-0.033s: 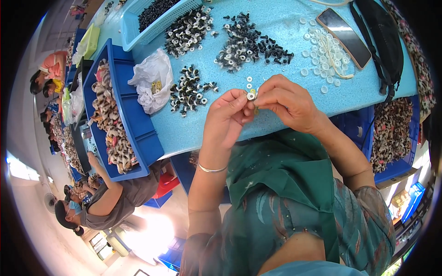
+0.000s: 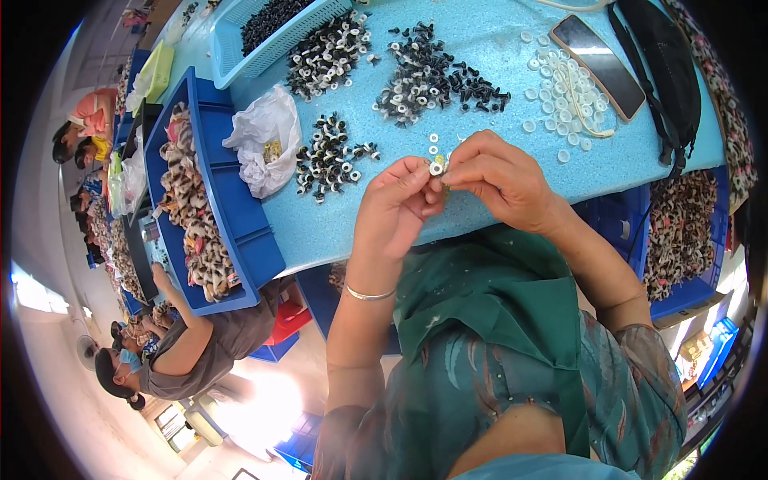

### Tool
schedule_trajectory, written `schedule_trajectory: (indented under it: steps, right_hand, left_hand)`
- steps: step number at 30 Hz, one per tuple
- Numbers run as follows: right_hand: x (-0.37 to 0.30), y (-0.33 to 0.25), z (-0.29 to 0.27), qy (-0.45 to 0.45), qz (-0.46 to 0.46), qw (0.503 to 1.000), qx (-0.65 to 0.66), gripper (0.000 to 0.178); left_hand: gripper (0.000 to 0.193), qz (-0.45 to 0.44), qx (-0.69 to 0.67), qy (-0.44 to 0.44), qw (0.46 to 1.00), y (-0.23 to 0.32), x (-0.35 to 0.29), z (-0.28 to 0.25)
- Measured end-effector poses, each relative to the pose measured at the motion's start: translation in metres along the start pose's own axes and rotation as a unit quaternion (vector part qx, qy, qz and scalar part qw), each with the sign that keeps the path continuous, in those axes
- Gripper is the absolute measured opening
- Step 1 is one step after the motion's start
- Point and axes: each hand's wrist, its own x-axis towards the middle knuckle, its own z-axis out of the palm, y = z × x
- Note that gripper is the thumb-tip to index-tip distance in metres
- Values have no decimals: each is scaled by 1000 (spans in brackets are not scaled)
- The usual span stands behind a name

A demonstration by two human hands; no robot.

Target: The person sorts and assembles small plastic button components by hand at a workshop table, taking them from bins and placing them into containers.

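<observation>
My left hand (image 2: 394,206) pinches a small white ring-shaped piece with a dark centre (image 2: 436,169) between thumb and fingertips, just over the table's near edge. Close against it, my right hand (image 2: 504,180) is closed at the fingertips, touching or nearly touching the same piece. What the right fingertips grip is hidden. A tiny yellowish part (image 2: 439,159) shows by the ring. Beyond my fingers, white washers (image 2: 433,138) lie on the blue table. A heap of black-stemmed pegs with white rings (image 2: 326,156) sits left of my hands.
Black pegs (image 2: 436,72) and more ringed pegs (image 2: 328,52) lie farther back by a light blue basket (image 2: 226,60). Clear caps (image 2: 564,104) and a phone (image 2: 598,64) are at right. At left stand a white plastic bag (image 2: 264,128) and a blue bin (image 2: 248,240) of furry pieces.
</observation>
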Motion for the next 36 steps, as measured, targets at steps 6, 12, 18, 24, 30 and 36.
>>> schedule_trajectory:
  steps: [6,12,18,24,30,36]
  right_hand:
    - [-1,1,2,-4,-27,1000,6,17]
    - [4,-9,1,-20,5,1000,-6,23]
    - [-2,2,1,-7,28,999,-26,22]
    - [0,-1,12,16,61,998,-13,23]
    - [6,7,5,63,57,988,-126,26]
    - [17,36,-18,31,31,933,-357,19]
  left_hand:
    - [12,-103,-162,-48,980,-13,-2,-3]
    - [11,-113,-175,-39,977,-19,-7,1]
    - [16,137,111,81,981,-26,-15,19]
    - [25,292,262,90,916,-28,-12,13]
    - [21,457,545,136,690,-16,-1,3]
    - [25,510,681,156,502,6,6,-43]
